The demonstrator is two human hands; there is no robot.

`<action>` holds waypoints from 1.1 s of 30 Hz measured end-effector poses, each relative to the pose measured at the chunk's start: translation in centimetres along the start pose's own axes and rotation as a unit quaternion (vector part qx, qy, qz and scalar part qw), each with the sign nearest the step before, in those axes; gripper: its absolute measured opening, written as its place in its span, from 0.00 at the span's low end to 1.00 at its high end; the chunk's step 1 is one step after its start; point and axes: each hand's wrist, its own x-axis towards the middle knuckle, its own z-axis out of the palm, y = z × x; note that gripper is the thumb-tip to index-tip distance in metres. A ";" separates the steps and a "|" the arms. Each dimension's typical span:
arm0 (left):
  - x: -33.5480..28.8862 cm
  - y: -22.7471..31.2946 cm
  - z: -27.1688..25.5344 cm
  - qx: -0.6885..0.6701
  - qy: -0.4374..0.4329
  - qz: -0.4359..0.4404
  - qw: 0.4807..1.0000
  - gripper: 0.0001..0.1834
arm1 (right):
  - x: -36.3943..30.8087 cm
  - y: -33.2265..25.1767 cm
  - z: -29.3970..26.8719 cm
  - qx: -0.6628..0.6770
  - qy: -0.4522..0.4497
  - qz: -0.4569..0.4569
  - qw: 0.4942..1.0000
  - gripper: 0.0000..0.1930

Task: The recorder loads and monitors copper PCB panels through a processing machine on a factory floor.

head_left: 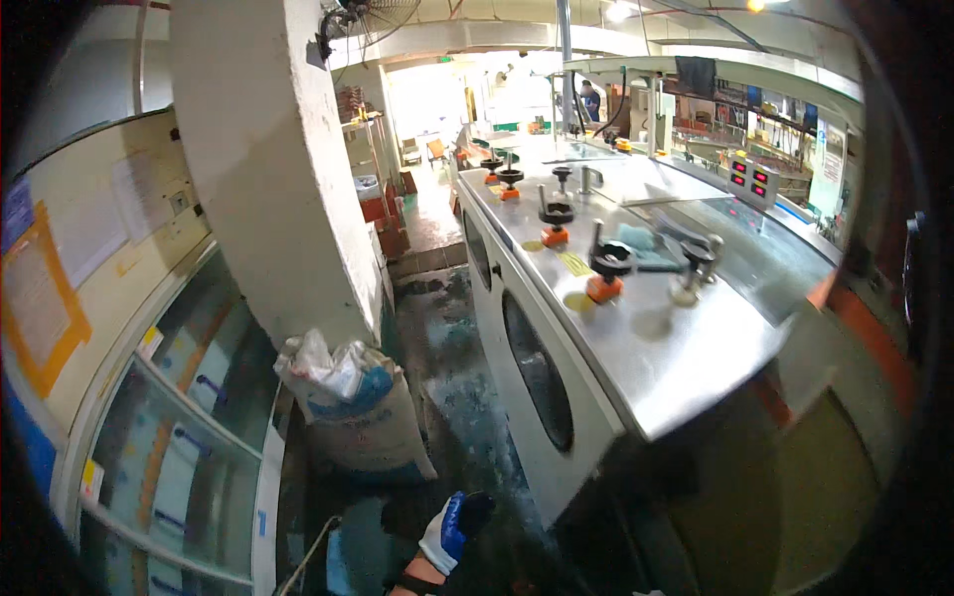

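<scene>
From our gloved left hand (pixel 445 534), dark floor (pixel 442 343) runs toward twelve o'clock, narrowed by a steel-topped machine (pixel 646 363) at one and a sack (pixel 363 427) at eleven. We cannot determine finger spread.

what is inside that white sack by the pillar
Crumpled white plastic shows at the top of the sack; whether it's liner or contents, I can't tell. Anything deeper is hidden by the sack's sides.

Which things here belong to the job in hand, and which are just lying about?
Likely in play, by nearness only:
- gloved left hand, grip unclear
- stuffed woven sack
- steel-topped machine with oval windows

Probably just around:
- pale teal cloth-like bundle on the steel top
- caged fan
- orange-taped sheet
</scene>
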 end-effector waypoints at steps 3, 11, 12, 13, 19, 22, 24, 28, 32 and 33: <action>13.5 0.3 -4.4 -0.192 -0.061 -0.141 0.969 0.26 | 6.8 -17.6 -11.9 0.065 0.038 -0.071 0.995 0.28; 50.9 3.2 -12.7 -0.254 -0.016 -0.262 0.931 0.32 | 28.2 -43.5 -24.0 0.135 0.070 -0.135 0.979 0.27; 55.3 4.2 -12.5 -0.248 -0.011 -0.268 0.931 0.33 | 30.0 -44.4 -24.6 0.137 0.065 -0.111 0.982 0.27; 59.5 5.0 -12.0 -0.241 -0.007 -0.276 0.930 0.34 | 31.5 -45.0 -25.3 0.140 0.061 -0.083 0.985 0.27; 82.1 8.7 -10.8 -0.191 -0.027 -0.285 0.939 0.35 | 41.0 -48.7 -29.0 0.178 0.071 0.050 0.980 0.26; 93.1 9.7 -11.9 -0.202 0.025 -0.327 0.923 0.28 | 49.0 -51.9 -31.6 0.191 0.075 0.069 0.976 0.26; 99.8 9.8 -14.0 -0.177 0.012 -0.329 0.928 0.26 | 55.1 -55.3 -34.4 0.193 0.074 0.060 0.976 0.25; 112.3 11.4 -21.8 -0.083 -0.057 -0.261 0.960 0.21 | 69.4 -66.7 -43.6 0.176 0.066 -0.028 0.982 0.25; 124.9 14.6 -28.6 -0.008 -0.070 -0.185 0.980 0.23 | 82.0 -80.7 -52.8 0.179 0.056 -0.138 0.972 0.25; 128.2 16.5 -29.7 -0.073 0.013 -0.234 0.969 0.27 | 85.4 -84.0 -54.5 0.177 0.055 -0.160 0.969 0.25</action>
